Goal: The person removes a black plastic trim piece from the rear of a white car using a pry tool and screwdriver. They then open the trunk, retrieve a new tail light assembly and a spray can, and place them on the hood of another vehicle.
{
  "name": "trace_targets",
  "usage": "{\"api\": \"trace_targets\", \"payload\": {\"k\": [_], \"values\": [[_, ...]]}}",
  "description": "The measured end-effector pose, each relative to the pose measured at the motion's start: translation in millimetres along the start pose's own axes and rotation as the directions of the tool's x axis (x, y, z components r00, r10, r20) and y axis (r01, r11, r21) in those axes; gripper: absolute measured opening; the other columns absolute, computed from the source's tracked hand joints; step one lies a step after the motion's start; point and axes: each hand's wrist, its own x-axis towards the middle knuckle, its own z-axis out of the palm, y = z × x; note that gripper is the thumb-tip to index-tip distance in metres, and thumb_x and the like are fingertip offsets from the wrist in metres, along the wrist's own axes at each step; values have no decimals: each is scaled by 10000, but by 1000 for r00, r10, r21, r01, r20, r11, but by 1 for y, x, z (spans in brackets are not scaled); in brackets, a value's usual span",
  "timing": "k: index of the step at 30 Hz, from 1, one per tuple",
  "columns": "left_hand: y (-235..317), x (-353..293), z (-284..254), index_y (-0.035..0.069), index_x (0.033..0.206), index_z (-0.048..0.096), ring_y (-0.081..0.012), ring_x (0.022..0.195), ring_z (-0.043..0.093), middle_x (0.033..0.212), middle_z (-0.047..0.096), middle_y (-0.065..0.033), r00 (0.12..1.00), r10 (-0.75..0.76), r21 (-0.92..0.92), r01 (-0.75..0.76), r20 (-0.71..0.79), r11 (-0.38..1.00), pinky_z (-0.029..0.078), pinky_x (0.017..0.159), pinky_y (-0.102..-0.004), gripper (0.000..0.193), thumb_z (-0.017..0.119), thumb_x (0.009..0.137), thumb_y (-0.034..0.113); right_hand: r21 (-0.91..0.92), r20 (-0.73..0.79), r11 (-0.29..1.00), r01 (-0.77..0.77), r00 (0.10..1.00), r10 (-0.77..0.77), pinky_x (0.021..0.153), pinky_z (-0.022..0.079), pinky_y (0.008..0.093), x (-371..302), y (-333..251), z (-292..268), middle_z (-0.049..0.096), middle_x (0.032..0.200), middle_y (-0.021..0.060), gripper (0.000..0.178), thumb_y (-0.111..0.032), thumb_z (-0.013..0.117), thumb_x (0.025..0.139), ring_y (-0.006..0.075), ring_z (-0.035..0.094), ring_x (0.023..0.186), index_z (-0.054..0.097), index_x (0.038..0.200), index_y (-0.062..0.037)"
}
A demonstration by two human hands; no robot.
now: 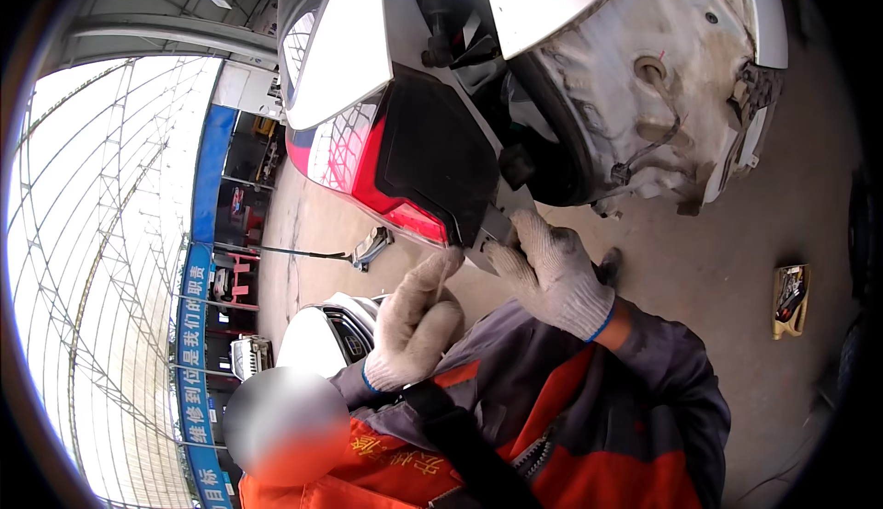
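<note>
A tail light (354, 155) with red and clear lenses and a black back cover is on the rear of a white car body (354, 40). My left hand (418, 320), in a whitish knit glove, has its fingertips at the light's lower corner. Its fingers are curled together, and what lies between them is too small to make out. Close beside it, my right hand (559, 279), gloved too, closes its thumb and fingers around a grey metal flange (497, 224) next to the black cover. The palm side of the right hand is hidden.
To the right is an open tailgate (635, 95) with bare, dirty metal and hanging wires. A tray of tools (789, 299) lies on the floor at the far right. A floor jack (371, 249) and another white car (317, 336) are at the left.
</note>
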Motion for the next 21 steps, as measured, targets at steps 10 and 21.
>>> {"api": "trace_targets", "payload": {"k": [10, 21], "values": [[39, 0, -2, 90, 1557, 203, -73, 566, 487, 885, 648, -117, 999, -33, -60, 31, -19, 998, 395, 548, -223, 690, 420, 905, 28, 86, 30, 996, -26, 999, 23, 516, 496, 396, 6, -4, -4, 613, 647, 151, 256, -201, 645, 949, 340, 645, 575, 536, 1016, 21], [42, 5, 18, 20, 1080, 533, -70, 538, 480, 712, 638, -71, 946, -308, -230, 278, -105, 933, 364, 492, -220, 186, 432, 987, 144, 106, 113, 989, -107, 989, 95, 556, 524, 411, 8, -10, -12, 626, 678, 160, 251, -220, 632, 958, 356, 673, 639, 507, 971, -4]]}}
